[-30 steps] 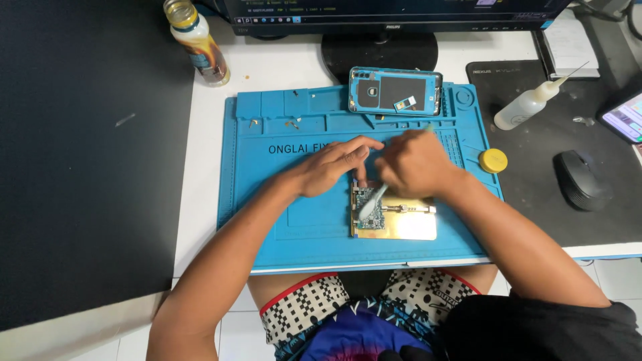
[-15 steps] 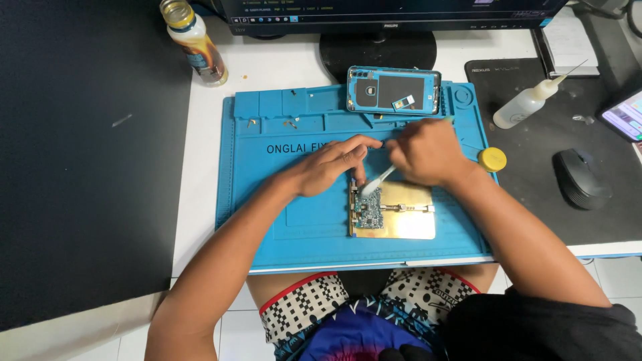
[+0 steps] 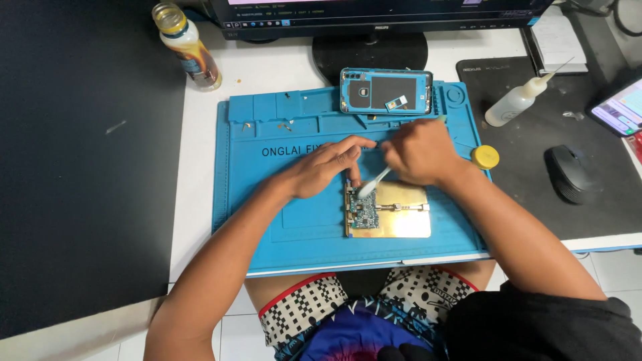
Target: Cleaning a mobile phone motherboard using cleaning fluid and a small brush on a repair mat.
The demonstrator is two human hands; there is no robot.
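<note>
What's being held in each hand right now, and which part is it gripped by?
The right hand grips a brush by its handle, bristle end on the circuit board. The left hand holds nothing; its fingers press by the board's top edge.

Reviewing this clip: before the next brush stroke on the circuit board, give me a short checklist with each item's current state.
1. Brush gripped in the right hand: ok.
2. Bristles over the circuit board's top edge: ok; actual contact cannot tell.
3. Left hand steadying, fingertips down beside the board's top edge: ok.
4. Board seated in the gold holder: looks ok; clamping cannot tell.
5. Holder lying flat on the blue mat: ok.
6. Open phone shell and squeeze bottle apart from the hands: ok.
</note>
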